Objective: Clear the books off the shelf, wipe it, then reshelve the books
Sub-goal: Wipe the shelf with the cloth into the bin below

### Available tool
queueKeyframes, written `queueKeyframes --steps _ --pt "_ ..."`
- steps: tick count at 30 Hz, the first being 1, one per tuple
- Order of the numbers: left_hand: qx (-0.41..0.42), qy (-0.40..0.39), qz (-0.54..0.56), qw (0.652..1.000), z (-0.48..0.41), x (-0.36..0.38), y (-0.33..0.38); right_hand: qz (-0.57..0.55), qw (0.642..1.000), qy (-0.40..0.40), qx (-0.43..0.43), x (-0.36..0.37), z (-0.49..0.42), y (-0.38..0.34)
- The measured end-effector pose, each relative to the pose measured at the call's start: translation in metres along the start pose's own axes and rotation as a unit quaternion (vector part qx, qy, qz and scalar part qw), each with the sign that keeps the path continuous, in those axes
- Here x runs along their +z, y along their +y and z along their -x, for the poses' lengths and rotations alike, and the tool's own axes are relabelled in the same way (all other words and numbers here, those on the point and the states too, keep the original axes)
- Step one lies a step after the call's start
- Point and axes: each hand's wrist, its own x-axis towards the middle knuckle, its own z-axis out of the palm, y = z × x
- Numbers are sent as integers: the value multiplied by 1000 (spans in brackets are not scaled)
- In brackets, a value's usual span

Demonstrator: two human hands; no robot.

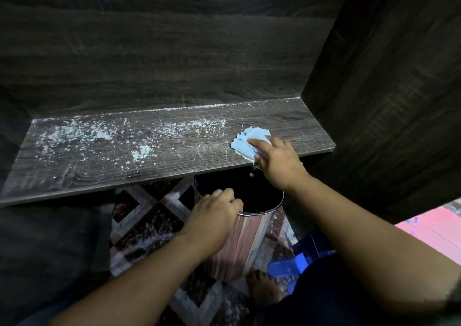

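A dark wooden shelf runs across the view, bare of books and strewn with white crumbs and dust, thickest on its left half. My right hand presses a light blue cloth flat on the shelf near its front right edge. Crumbs drop off the edge there. Below the edge, a cylindrical bin with striped sides and a dark inside is gripped at the rim by my left hand.
The shelf's dark back panel and right side wall enclose the space. Under the shelf lies a patterned tile floor. A blue sandal and a bare foot are beside the bin. A pink surface shows at right.
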Motion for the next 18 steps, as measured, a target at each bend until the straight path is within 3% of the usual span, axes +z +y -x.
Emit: queueKeyframes --steps 7,9,13,18 --pt "2 9 20 1000 0 3 -4 -104 977 117 148 -17 -47 4" --pt "5 9 24 1000 -1 4 -6 -95 978 94 160 -19 -68 5" --pt "14 11 18 1000 -1 5 -7 -8 991 -39 129 -8 -90 7" --pt "14 21 23 999 0 4 -7 48 995 -21 89 3 -80 5"
